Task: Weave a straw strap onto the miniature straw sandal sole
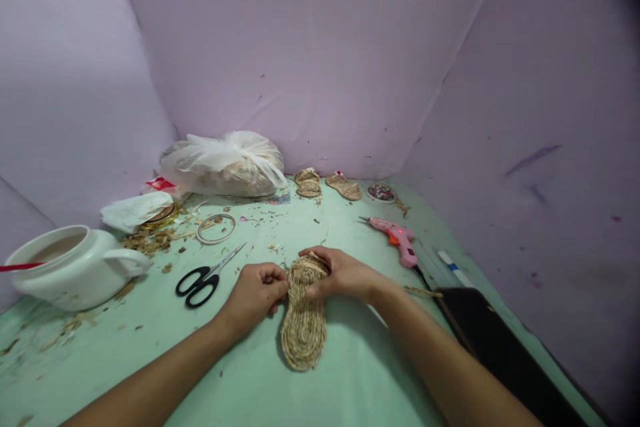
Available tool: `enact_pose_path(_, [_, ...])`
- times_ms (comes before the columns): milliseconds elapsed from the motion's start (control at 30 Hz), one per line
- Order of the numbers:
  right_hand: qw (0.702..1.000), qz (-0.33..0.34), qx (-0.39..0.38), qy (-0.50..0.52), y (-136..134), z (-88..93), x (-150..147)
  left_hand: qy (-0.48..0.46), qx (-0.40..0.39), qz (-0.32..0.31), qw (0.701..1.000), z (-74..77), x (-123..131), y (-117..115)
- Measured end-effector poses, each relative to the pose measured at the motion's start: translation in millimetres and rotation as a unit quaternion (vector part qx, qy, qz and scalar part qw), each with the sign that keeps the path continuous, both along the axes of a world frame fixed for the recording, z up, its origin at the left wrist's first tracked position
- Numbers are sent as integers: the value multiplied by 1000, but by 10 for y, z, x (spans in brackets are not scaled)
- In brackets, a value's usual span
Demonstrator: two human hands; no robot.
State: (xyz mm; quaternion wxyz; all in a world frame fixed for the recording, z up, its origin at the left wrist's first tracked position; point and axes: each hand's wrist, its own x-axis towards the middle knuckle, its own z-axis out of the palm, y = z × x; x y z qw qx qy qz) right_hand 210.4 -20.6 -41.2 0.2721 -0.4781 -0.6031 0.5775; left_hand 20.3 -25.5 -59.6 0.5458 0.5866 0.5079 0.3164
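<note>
A sole of coiled straw rope [304,327], shaped like a slipper's, lies at the front middle of the table with its far end between my hands. My right hand [343,273] grips that far end, thumb on top and fingers curled round the far edge. At the left edge of the sole, my left hand [260,290] is closed in a pinch, its fingertips touching the rim. What it pinches, the sole's edge or a thin strand, is too small to tell. A loose piece of straw rope [423,291] shows behind my right forearm.
Black-handled scissors [203,283], a tape roll [216,229] and a white pot [75,270] stand left. A pink glue gun [400,237] and a black board [500,340] lie right. Behind are a plastic bag [230,167], small straw slippers [307,183] and a bead dish [381,193].
</note>
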Motion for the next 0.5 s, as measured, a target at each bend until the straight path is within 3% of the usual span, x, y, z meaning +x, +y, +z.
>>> enact_pose_path(67, [997, 16, -39, 67, -28, 70, 105, 1, 2, 3, 1000, 11, -6, -10])
enact_pose_path(200, [998, -5, -62, 5, -65, 122, 191, 4, 7, 5, 1000, 19, -11, -23])
enact_pose_path(500, [994, -50, -51, -82, 66, -122, 101, 4, 27, 1, 1000, -25, -19, 14])
